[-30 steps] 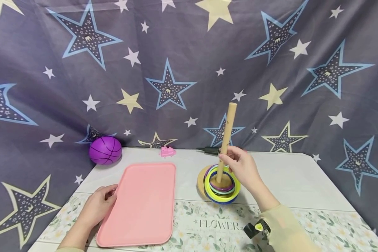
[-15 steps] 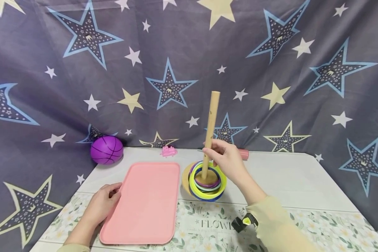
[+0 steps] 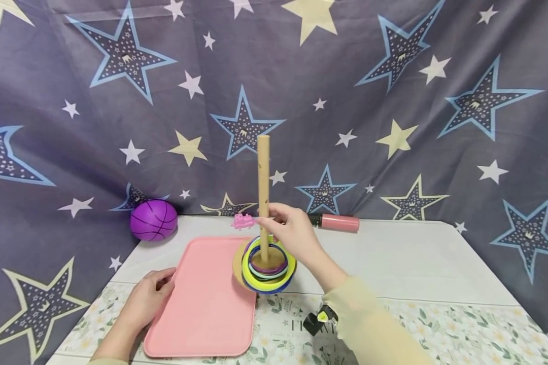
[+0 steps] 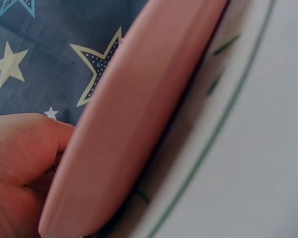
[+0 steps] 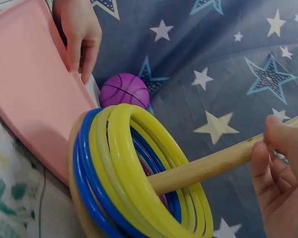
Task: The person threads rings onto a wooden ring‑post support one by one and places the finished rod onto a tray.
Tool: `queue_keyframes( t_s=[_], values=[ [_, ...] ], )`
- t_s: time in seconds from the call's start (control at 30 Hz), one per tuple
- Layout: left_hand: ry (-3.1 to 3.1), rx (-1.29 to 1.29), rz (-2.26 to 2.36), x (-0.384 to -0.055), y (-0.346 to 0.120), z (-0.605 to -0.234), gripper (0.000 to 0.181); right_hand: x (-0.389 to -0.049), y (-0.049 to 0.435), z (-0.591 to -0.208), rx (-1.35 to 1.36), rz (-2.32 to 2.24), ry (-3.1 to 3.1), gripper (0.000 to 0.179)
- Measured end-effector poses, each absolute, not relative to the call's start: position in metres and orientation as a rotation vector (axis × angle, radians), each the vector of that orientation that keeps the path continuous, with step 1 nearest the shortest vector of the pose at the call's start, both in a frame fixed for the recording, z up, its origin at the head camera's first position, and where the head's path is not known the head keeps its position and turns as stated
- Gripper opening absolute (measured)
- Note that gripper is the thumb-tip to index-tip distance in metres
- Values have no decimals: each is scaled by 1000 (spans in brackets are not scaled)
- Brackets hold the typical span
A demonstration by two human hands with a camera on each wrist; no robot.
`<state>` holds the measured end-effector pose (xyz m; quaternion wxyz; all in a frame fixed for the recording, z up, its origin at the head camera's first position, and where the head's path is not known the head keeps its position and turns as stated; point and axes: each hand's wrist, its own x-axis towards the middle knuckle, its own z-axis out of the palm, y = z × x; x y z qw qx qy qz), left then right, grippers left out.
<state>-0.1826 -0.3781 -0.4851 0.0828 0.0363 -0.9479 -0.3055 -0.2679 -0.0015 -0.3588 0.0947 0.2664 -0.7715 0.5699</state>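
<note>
My right hand (image 3: 294, 230) pinches the upright wooden post (image 3: 264, 192) of a ring toss stand between thumb and fingers. Yellow, blue, purple and pale green rings (image 5: 121, 148) lie stacked around the post on the round wooden base (image 3: 238, 263). In the head view, this base overlaps the right edge of a pink rectangular tray (image 3: 201, 314). At the tray's left rim, my left hand (image 3: 148, 299) holds on with thumb and fingers. The left wrist view shows the pink tray edge (image 4: 124, 114) close up, with part of the left hand (image 4: 20, 163) behind it.
A purple ball (image 3: 153, 220) sits at the back left of the white table (image 3: 415, 263). Along the back edge lie a small pink toy (image 3: 243, 221) and a pink cylinder with a black end (image 3: 340, 223). A star-patterned cloth (image 3: 201, 61) hangs behind.
My right hand has carried the ring toss stand leftward, from right of the tray to over its right edge. The post has gone from tilted to nearly upright. My left hand stays at the tray.
</note>
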Motion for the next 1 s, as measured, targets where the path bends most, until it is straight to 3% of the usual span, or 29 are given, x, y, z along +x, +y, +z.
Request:
queue_keyframes(
  t_s=[1.0],
  values=[
    [-2797, 107, -916, -179, -374, -485, 41, -263, -96, -382, 892, 1821, -2301, 17]
  ],
)
